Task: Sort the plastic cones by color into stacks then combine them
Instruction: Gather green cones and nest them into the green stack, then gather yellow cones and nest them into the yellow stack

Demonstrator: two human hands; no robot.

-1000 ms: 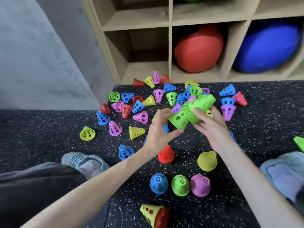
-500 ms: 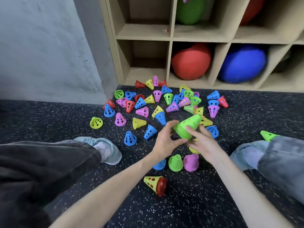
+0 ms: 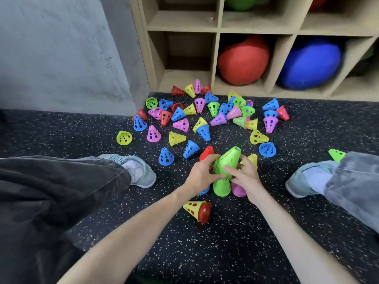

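Head view: both hands meet just right of frame center around a green stack [image 3: 228, 160] of nested cones, held tilted with its narrow end pointing up and right. Left hand [image 3: 202, 173] grips the stack's wide end from the left, fingers curled round the rims. Right hand [image 3: 244, 177] clasps it from the right and below, fingers bent round the lower rims.

Directly beneath the hands stand a green cone [image 3: 221, 187], a purple cone [image 3: 239, 190] touching its right side, and a blue cone [image 3: 204, 190] mostly hidden by the left wrist. Behind the hands a red cone [image 3: 207, 152] and a yellow cone [image 3: 253, 159] peek out.

Lower center lies a yellow-and-red pair [image 3: 196, 210] on its side, red nested inside yellow.

Loose cones [image 3: 203, 113] of mixed colors lie scattered across the upper middle of the speckled floor [image 3: 225, 253]. One green cone [image 3: 336, 154] lies at the right, beside a trouser leg.

Across the top, a wooden shelf [image 3: 217, 33] holds a red ball [image 3: 243, 60] and a blue ball [image 3: 309, 63]. Shoes [image 3: 139, 171] flank the hands left and right.
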